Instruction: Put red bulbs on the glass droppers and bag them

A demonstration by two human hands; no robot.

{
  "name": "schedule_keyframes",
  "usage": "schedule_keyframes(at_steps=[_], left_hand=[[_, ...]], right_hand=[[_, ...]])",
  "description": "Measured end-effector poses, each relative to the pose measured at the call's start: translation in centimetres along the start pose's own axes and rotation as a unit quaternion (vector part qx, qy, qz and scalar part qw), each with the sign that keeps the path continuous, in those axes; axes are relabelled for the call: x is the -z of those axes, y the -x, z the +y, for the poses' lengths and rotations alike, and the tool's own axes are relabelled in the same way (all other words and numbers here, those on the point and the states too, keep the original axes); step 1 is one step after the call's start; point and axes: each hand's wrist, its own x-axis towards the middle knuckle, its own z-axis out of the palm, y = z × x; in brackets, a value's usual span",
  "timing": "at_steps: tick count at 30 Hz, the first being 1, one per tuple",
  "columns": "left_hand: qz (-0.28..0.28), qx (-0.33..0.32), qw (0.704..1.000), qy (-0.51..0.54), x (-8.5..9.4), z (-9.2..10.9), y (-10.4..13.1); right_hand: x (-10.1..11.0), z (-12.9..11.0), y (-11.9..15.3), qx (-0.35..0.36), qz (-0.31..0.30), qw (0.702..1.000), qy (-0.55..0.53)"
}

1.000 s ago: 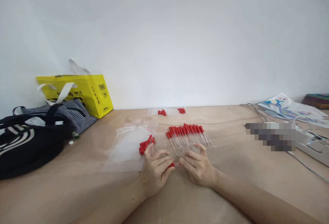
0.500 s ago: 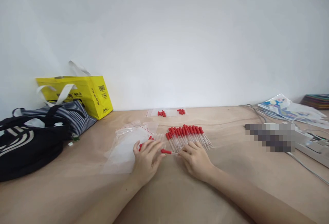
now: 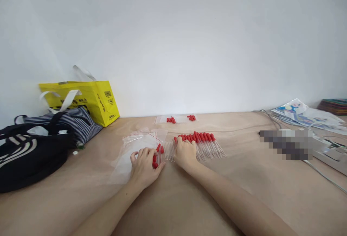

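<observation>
My left hand (image 3: pixel 144 165) rests over a clear plastic bag (image 3: pixel 126 163), fingers bent and apart, beside several loose red rubber bulbs (image 3: pixel 155 162). Just right of these lies a line of clear thin tubes (image 3: pixel 169 151) without bulbs. My right hand (image 3: pixel 186 153) is closed at the left end of a row of droppers (image 3: pixel 207 144), each a clear tube with a red bulb on top. Its fingers are on a dropper (image 3: pixel 175 140), whose red tip shows at the fingertips while the palm hides the tube.
Toward the wall lies another clear bag (image 3: pixel 180 120) with red bulbs and tubes. A yellow bag (image 3: pixel 104 102), a striped bag (image 3: pixel 81 120) and a black bag (image 3: pixel 35 160) stand at left. Printed packets (image 3: pixel 300 113), cables and a power strip (image 3: pixel 330 156) are at right.
My right hand has moved left and away from me with the dropper, to the row's left end. The left hand has let go of the dropper's bulb and moved left to the loose bulbs.
</observation>
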Motion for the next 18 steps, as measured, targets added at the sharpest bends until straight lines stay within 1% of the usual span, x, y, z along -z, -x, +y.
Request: schedule_keyframes(at_steps=[7, 11, 13, 15, 18], left_hand=[[-0.014, -0.013, 0.999, -0.026, 0.3, 0.1, 0.1], [0.0, -0.007, 1.0, -0.019, 0.3, -0.1, 0.0], [0.006, 0.012, 1.0, -0.013, 0.2, -0.5, -0.3], [0.001, 0.045, 0.999, 0.003, 0.1, -1.0, -0.6], [-0.034, 0.119, 0.991, 0.042, -0.3, -1.5, -1.4]], right_hand=[[-0.5, -0.2, -0.4, 0.024, -0.016, 1.0, 0.008], [-0.4, 0.0, -0.3, 0.028, -0.019, 0.999, 0.006], [-0.3, 0.1, -0.3, 0.029, -0.023, 0.999, 0.006], [-0.1, 0.0, -0.3, 0.029, -0.028, 0.999, 0.006], [0.1, -0.3, -0.3, 0.022, -0.036, 0.999, 0.005]])
